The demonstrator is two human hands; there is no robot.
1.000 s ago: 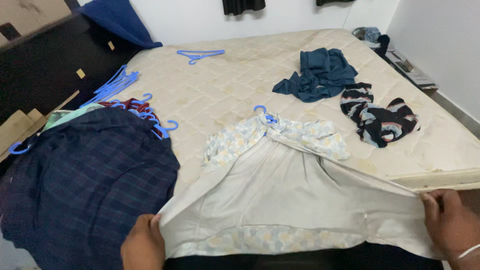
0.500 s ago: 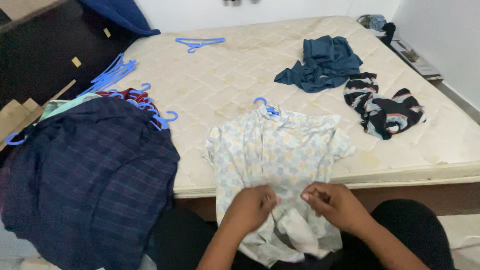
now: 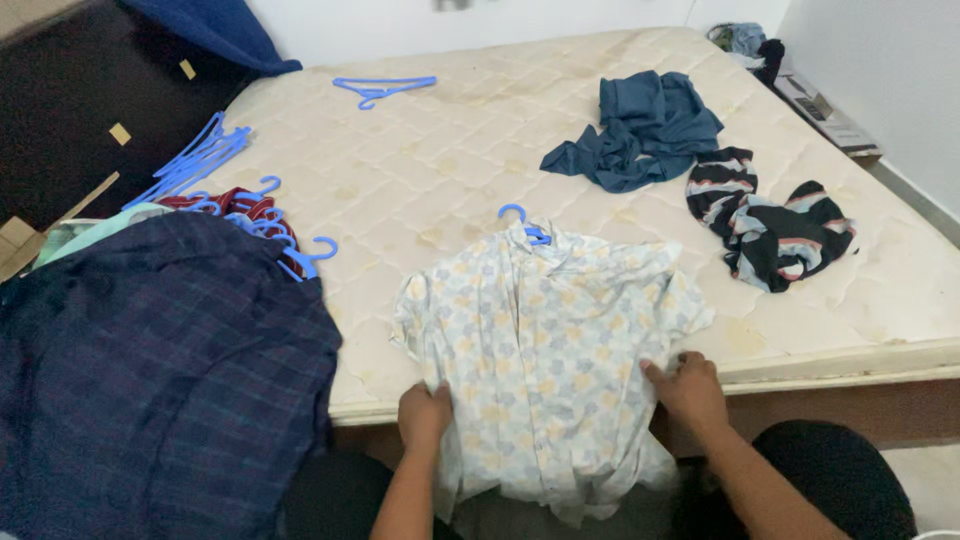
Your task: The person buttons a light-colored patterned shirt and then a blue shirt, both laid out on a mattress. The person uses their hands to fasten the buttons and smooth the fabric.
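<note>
A bare, quilted cream mattress fills most of the view, stained in patches and running from the far wall to the near edge. On its left side sits a big heap of clothes topped by a dark navy plaid garment, with a pale green piece and a dark red one peeking out behind it and several blue hanger hooks sticking up along its right rim. In the middle, at the near edge, lies a light short-sleeved shirt with a blue and yellow floral print, spread front-up on a blue hanger whose hook shows above the collar; its hem hangs over the mattress edge toward the person. To the far right a crumpled teal-blue garment lies near a black garment with pale stripes, the two just apart. A fan of empty blue hangers rests at the left edge, and a single blue hanger lies alone near the head of the bed. The left hand grips the shirt's lower left side, fingers curled into the cloth. The right hand presses on the lower right side, fingers spread over the fabric at the mattress edge.
</note>
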